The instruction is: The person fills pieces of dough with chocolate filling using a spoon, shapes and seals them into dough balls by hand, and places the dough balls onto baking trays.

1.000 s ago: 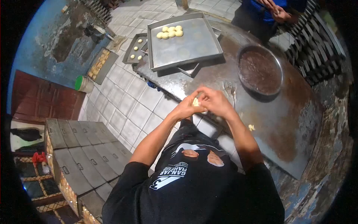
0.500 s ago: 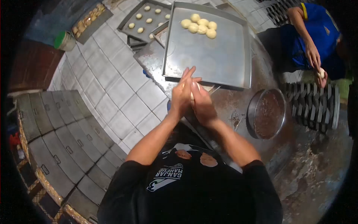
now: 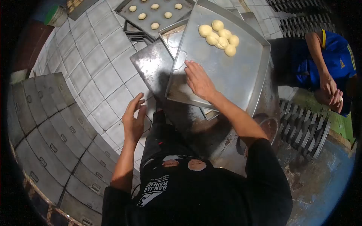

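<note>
Currently, a large shallow metal tray (image 3: 243, 71) is seen at the upper centre of the frame, set at a slant over a worn desk (image 3: 151, 62). Seven pale yellow dough balls (image 3: 225, 34) are gathered in one close cluster in the tray's upper part. Over the tray's lower left, the right hand (image 3: 200, 81) is held palm down with its fingers extended; what lies beneath the palm is hidden, and contact with the tray cannot be told. Left of centre, the left hand (image 3: 134, 118) is held apart from the tray, loosely curved and unclenched, with its thumb set off from the fingers. At the upper left, smaller dough balls are spaced out on a darker tray (image 3: 181, 17). Right of centre, a round bowl (image 3: 274, 126) is partly covered by the right forearm. At the upper right, a co-worker in a blue shirt (image 3: 333, 64) is shown with both hands brought together.
</note>
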